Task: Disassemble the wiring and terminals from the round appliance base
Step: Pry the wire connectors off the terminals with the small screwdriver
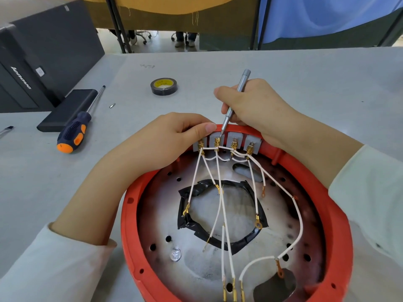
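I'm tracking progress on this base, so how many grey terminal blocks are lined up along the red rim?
4, side by side on the far rim: leftmost under the left hand's fingers, second at the tool tip, third, rightmost by the right hand.

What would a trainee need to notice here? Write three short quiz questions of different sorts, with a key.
1. True or false: the right hand holds the big orange-handled screwdriver.
2. The slim silver driver points its tip at which grey terminal block, counted from the left? A first, B second, C fourth.
3. Fill in: the roll of black tape lies on the ____.

Key: 1 false; 2 B, the second terminal block; 3 table.
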Demonstrator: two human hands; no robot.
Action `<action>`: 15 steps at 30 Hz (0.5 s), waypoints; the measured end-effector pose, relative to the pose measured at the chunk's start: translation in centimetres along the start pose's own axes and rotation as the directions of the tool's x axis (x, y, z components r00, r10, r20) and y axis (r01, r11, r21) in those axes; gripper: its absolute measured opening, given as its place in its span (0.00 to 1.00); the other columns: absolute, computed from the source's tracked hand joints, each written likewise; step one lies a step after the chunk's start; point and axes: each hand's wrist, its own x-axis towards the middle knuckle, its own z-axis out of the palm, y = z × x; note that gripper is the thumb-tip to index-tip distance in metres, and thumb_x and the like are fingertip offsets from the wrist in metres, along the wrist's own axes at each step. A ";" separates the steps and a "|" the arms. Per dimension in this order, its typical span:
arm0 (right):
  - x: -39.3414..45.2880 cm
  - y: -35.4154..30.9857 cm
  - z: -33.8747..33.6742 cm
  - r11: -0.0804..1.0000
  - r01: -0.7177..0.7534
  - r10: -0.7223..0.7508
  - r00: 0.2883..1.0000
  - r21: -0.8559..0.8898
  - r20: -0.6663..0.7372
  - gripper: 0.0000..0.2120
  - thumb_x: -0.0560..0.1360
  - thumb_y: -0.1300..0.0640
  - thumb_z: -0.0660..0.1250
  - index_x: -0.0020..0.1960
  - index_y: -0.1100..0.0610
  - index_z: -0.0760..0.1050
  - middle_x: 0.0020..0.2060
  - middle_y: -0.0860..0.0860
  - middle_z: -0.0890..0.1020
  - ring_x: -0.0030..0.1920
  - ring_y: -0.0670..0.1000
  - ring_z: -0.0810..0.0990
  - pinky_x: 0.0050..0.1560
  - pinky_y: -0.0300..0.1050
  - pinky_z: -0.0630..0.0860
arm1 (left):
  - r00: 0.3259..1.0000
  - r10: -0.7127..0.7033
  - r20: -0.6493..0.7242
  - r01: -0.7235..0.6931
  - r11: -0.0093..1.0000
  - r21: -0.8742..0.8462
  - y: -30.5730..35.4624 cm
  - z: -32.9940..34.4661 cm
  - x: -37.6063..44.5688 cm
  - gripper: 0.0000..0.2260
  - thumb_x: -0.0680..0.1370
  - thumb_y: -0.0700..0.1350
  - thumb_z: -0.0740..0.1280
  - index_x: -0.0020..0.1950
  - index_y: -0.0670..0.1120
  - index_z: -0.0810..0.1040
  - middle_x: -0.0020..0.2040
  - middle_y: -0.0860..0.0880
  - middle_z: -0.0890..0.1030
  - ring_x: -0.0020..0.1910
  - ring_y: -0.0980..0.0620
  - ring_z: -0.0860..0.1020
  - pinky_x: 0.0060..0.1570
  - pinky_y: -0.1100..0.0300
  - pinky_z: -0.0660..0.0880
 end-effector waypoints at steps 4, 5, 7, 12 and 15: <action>0.3 -0.1 0.1 0.997 -0.081 0.081 0.996 0.001 0.035 0.15 0.75 0.53 0.64 0.31 0.56 0.75 0.17 0.42 0.73 0.19 0.40 0.71 0.21 0.28 0.68 | 1.000 0.003 0.003 -0.003 1.000 0.008 0.1 0.0 0.0 0.14 0.79 0.58 0.57 0.56 0.57 0.80 0.49 0.56 0.83 0.51 0.57 0.78 0.58 0.56 0.73; 0.4 0.0 0.1 0.995 -0.095 0.095 0.995 -0.008 0.038 0.14 0.75 0.52 0.65 0.32 0.56 0.75 0.16 0.43 0.73 0.18 0.40 0.70 0.21 0.28 0.68 | 1.000 0.005 0.003 -0.005 1.000 0.006 0.1 0.0 0.0 0.14 0.79 0.58 0.57 0.55 0.57 0.80 0.49 0.56 0.83 0.51 0.57 0.78 0.58 0.55 0.73; 0.5 -0.1 0.2 0.992 -0.121 0.123 0.991 -0.030 0.047 0.15 0.74 0.51 0.65 0.31 0.56 0.75 0.16 0.44 0.72 0.18 0.41 0.69 0.20 0.29 0.66 | 1.000 0.005 0.007 -0.005 1.000 0.007 0.0 0.0 0.0 0.13 0.79 0.58 0.57 0.55 0.58 0.80 0.48 0.52 0.83 0.50 0.52 0.79 0.56 0.52 0.73; 0.0 -0.3 0.2 1.000 -0.026 0.026 1.000 -0.011 -0.005 0.16 0.75 0.54 0.62 0.29 0.56 0.74 0.17 0.44 0.74 0.20 0.40 0.72 0.24 0.30 0.71 | 1.000 0.010 0.002 -0.010 1.000 -0.007 0.0 0.0 0.0 0.11 0.78 0.58 0.58 0.52 0.60 0.79 0.46 0.57 0.83 0.48 0.59 0.78 0.50 0.66 0.71; -0.7 -0.3 0.3 0.981 0.194 -0.195 0.976 -0.022 -0.092 0.20 0.77 0.55 0.61 0.27 0.55 0.73 0.20 0.43 0.74 0.27 0.43 0.74 0.38 0.44 0.78 | 1.000 0.012 -0.006 -0.012 1.000 -0.007 0.0 0.0 -0.1 0.11 0.78 0.58 0.58 0.50 0.61 0.79 0.46 0.55 0.83 0.48 0.57 0.78 0.49 0.65 0.71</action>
